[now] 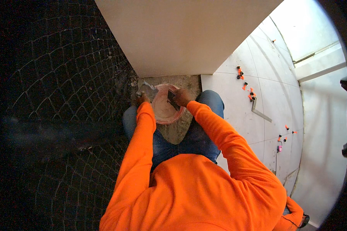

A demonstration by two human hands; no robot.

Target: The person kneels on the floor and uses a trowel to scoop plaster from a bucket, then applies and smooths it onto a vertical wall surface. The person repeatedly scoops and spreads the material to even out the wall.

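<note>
My left hand [142,98] grips a thin grey tool [149,91], probably metal, beside the upper left rim of a worn pink bowl [162,117]. My right hand [181,97] is closed on a dark flat tool [172,101] over the right side of the bowl. The bowl has pale residue inside and sits on a rough concrete ledge [191,82] between my knees.
Dark netting [65,69] lies left; a pale block [181,34] stands ahead. At right are floor tiles [235,111] with several orange-black clips [240,73], an angled metal square [262,113] and a pink item [279,148]. An orange-sleeved co-worker [291,215] appears at lower right.
</note>
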